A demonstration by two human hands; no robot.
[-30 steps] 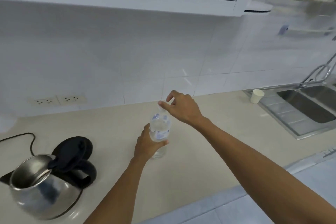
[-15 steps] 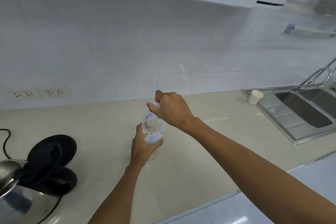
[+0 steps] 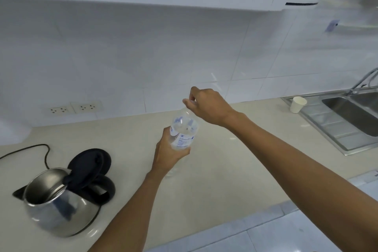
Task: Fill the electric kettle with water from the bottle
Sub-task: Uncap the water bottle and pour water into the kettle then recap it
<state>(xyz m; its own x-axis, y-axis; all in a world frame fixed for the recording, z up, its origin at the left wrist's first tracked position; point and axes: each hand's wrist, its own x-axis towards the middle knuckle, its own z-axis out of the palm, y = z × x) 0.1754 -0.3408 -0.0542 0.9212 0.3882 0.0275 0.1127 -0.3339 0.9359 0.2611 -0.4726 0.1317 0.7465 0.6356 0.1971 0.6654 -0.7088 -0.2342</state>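
Observation:
A clear plastic water bottle (image 3: pixel 184 129) with a white and blue label stands upright at the middle of the beige counter (image 3: pixel 235 170). My left hand (image 3: pixel 167 154) is wrapped around its lower body. My right hand (image 3: pixel 206 106) pinches the white cap at the bottle's top with its fingertips. A steel electric kettle (image 3: pixel 55 206) sits at the front left of the counter, its black lid (image 3: pixel 90 164) flipped open toward the back and the inside showing bare metal.
A black cord (image 3: pixel 41 149) runs from the kettle toward the left. Two wall sockets (image 3: pixel 75 108) sit on the white tiles behind. A white paper cup (image 3: pixel 297 104) stands by the steel sink (image 3: pixel 351 116) at the right. Cabinets hang overhead.
My right hand has closed its fingers onto the bottle cap. The view swung left and back, so the whole kettle is in sight again.

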